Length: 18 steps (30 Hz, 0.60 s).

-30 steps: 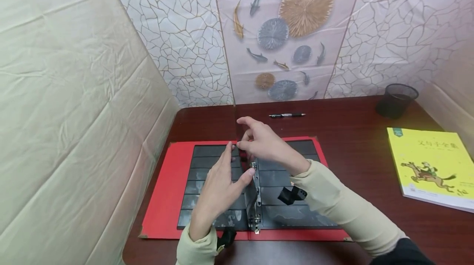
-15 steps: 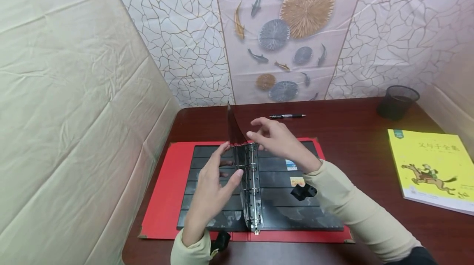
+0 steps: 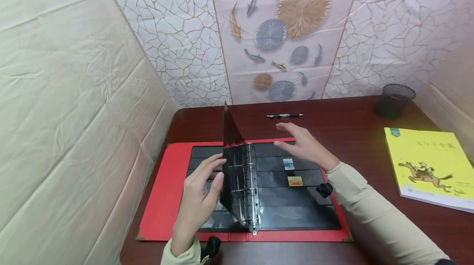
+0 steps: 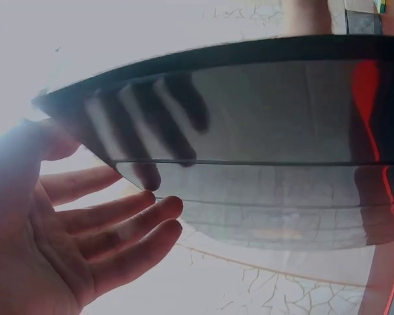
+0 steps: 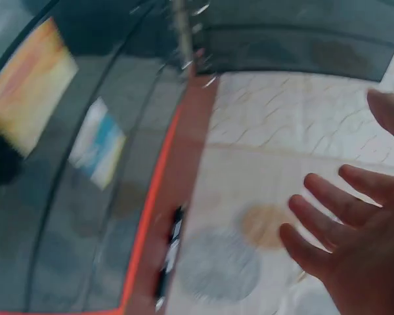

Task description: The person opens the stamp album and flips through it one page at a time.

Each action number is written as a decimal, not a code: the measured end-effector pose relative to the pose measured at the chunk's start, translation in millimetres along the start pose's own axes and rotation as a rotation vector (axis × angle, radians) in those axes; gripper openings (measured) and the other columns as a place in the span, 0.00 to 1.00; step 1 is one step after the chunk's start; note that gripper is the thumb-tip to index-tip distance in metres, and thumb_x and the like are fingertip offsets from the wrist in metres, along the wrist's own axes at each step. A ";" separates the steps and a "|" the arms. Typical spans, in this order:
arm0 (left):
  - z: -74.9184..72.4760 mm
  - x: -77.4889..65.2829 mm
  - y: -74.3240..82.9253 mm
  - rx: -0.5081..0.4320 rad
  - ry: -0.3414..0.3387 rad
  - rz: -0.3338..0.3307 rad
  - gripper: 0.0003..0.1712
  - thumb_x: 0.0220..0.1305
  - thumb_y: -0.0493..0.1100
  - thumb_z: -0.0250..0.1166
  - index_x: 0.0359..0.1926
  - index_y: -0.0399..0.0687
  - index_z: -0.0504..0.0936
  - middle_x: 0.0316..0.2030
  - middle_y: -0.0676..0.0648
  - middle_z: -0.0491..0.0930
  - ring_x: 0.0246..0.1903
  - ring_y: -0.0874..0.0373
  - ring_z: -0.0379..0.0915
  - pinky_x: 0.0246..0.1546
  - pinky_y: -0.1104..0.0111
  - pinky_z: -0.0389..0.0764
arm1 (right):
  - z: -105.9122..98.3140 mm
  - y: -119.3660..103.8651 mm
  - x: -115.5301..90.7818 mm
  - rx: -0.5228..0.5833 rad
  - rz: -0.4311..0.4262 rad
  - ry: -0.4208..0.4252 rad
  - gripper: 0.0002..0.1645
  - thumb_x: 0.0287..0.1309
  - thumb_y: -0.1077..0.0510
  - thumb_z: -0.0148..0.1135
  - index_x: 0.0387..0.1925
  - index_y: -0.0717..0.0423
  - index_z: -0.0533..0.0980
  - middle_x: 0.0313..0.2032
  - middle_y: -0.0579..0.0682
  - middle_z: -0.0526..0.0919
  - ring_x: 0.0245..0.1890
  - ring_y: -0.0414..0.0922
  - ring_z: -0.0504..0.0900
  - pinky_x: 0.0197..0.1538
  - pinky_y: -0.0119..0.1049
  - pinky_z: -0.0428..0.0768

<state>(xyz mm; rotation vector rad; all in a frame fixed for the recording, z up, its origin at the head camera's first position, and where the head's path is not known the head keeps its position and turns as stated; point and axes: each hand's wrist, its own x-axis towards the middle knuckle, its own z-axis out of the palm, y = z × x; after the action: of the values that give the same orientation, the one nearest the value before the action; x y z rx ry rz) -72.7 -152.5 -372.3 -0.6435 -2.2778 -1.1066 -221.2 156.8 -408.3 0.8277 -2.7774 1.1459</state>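
A red ring binder [image 3: 155, 203], likely a stamp album, lies spread on the table with black pocket pages. One black page [image 3: 234, 174] stands upright from the metal rings [image 3: 253, 191], curving slightly. My left hand [image 3: 200, 199] is at this page's outer edge, fingers apart; in the left wrist view the fingers [image 4: 118, 243] lie beside the glossy sheet, which mirrors them. Above the upper right of the binder hovers my right hand [image 3: 305, 145], holding nothing, its fingers spread. On the right page sit a blue-and-white stamp [image 3: 289, 163] and an orange stamp [image 3: 295, 181].
Behind the binder lies a pen [image 3: 285, 115]. A yellow book [image 3: 429, 166] is on the right, with a black mesh cup [image 3: 394, 101] at the back right corner. Cloth walls [image 3: 140, 133] enclose the table on the left, back and right.
The black page has come up from the right side and swung left to stand upright, uncovering the two stamps. My right hand has moved away rightward; my left hand has shifted left.
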 end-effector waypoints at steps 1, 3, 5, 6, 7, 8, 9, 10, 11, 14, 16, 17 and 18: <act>-1.7 -1.3 -0.8 -0.006 0.004 -0.002 0.17 0.71 0.36 0.59 0.59 0.40 0.81 0.61 0.44 0.78 0.50 0.55 0.82 0.41 0.61 0.85 | -1.0 5.8 -2.4 -0.017 0.019 -0.030 0.42 0.66 0.48 0.67 0.72 0.64 0.63 0.68 0.63 0.69 0.67 0.60 0.69 0.64 0.62 0.69; -5.0 -3.6 -2.3 -0.019 0.012 -0.006 0.18 0.71 0.35 0.58 0.59 0.40 0.81 0.62 0.44 0.78 0.52 0.54 0.80 0.42 0.59 0.85 | -2.1 17.5 -6.4 -0.043 0.061 -0.083 0.46 0.65 0.46 0.67 0.74 0.64 0.60 0.71 0.64 0.65 0.69 0.61 0.65 0.66 0.64 0.66; -7.7 -5.9 -3.8 -0.033 0.017 -0.015 0.19 0.71 0.34 0.57 0.61 0.40 0.80 0.62 0.45 0.78 0.53 0.53 0.80 0.42 0.58 0.85 | -2.5 28.9 -10.6 -0.065 0.104 -0.124 0.50 0.65 0.44 0.68 0.76 0.64 0.57 0.73 0.66 0.61 0.71 0.64 0.62 0.66 0.66 0.64; -8.8 -6.8 -4.8 -0.034 0.024 -0.018 0.21 0.70 0.35 0.57 0.62 0.41 0.79 0.62 0.45 0.78 0.52 0.53 0.81 0.42 0.57 0.85 | -2.8 34.2 -12.3 -0.076 0.127 -0.140 0.51 0.64 0.43 0.67 0.76 0.64 0.55 0.73 0.67 0.59 0.71 0.65 0.60 0.66 0.67 0.63; -9.8 -8.0 -6.1 -0.035 0.033 -0.019 0.22 0.70 0.35 0.57 0.63 0.41 0.78 0.61 0.45 0.78 0.50 0.53 0.81 0.41 0.57 0.85 | -3.0 39.1 -13.8 -0.082 0.150 -0.154 0.53 0.64 0.42 0.68 0.77 0.64 0.54 0.74 0.67 0.57 0.72 0.66 0.58 0.67 0.67 0.62; -10.7 -9.2 -7.4 -0.038 0.042 -0.020 0.23 0.70 0.35 0.57 0.64 0.41 0.77 0.60 0.45 0.79 0.48 0.53 0.82 0.39 0.57 0.85 | -2.9 44.2 -15.4 -0.089 0.172 -0.164 0.53 0.64 0.42 0.68 0.77 0.64 0.53 0.74 0.68 0.56 0.72 0.66 0.57 0.67 0.68 0.61; -11.5 -10.7 -8.8 -0.039 0.051 -0.023 0.24 0.69 0.35 0.56 0.65 0.41 0.76 0.59 0.45 0.80 0.47 0.53 0.83 0.39 0.57 0.85 | -2.9 49.1 -16.9 -0.099 0.191 -0.173 0.54 0.63 0.42 0.68 0.77 0.64 0.53 0.74 0.69 0.56 0.72 0.67 0.56 0.67 0.68 0.60; -12.5 -12.2 -9.8 -0.043 0.057 -0.032 0.25 0.69 0.36 0.55 0.66 0.41 0.75 0.59 0.45 0.80 0.46 0.53 0.83 0.39 0.57 0.85 | -2.9 53.3 -18.4 -0.105 0.212 -0.179 0.55 0.63 0.42 0.69 0.77 0.64 0.52 0.74 0.69 0.55 0.72 0.67 0.56 0.67 0.68 0.60; -13.6 -13.9 -10.8 -0.048 0.062 -0.042 0.26 0.69 0.36 0.55 0.67 0.41 0.74 0.59 0.45 0.80 0.45 0.52 0.83 0.39 0.57 0.85 | -2.8 57.6 -19.8 -0.116 0.230 -0.186 0.56 0.62 0.42 0.69 0.77 0.65 0.52 0.74 0.70 0.55 0.72 0.68 0.56 0.67 0.68 0.60; -16.9 -19.4 -13.1 -0.058 0.080 -0.073 0.28 0.69 0.37 0.53 0.69 0.41 0.72 0.59 0.43 0.80 0.44 0.50 0.83 0.38 0.58 0.84 | -2.7 67.5 -24.0 -0.127 0.274 -0.203 0.58 0.60 0.43 0.71 0.77 0.67 0.51 0.73 0.71 0.55 0.72 0.69 0.56 0.67 0.68 0.59; -19.3 -22.2 -14.3 -0.053 0.089 -0.110 0.29 0.68 0.39 0.53 0.70 0.43 0.71 0.60 0.43 0.79 0.45 0.49 0.83 0.39 0.58 0.84 | -2.4 71.6 -26.4 -0.134 0.297 -0.212 0.60 0.58 0.42 0.72 0.76 0.68 0.51 0.73 0.73 0.55 0.72 0.70 0.55 0.68 0.68 0.57; -20.4 -23.3 -15.0 -0.049 0.094 -0.125 0.29 0.68 0.39 0.54 0.70 0.43 0.71 0.61 0.43 0.79 0.45 0.48 0.83 0.39 0.58 0.83 | -2.2 73.7 -27.6 -0.138 0.305 -0.216 0.61 0.57 0.42 0.73 0.76 0.69 0.51 0.73 0.73 0.55 0.72 0.70 0.54 0.68 0.68 0.57; -21.4 -24.2 -15.8 -0.042 0.098 -0.144 0.30 0.67 0.39 0.55 0.70 0.43 0.71 0.61 0.43 0.79 0.45 0.48 0.83 0.38 0.57 0.83 | -2.0 75.3 -28.7 -0.134 0.311 -0.218 0.62 0.56 0.42 0.74 0.76 0.70 0.51 0.72 0.74 0.55 0.72 0.71 0.53 0.68 0.68 0.56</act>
<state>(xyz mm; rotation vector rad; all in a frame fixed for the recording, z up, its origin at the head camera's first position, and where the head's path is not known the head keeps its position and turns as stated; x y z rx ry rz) -59.0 -183.1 -385.3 -0.4364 -2.2501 -1.2293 -233.2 215.7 -461.9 0.5509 -3.2102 0.9361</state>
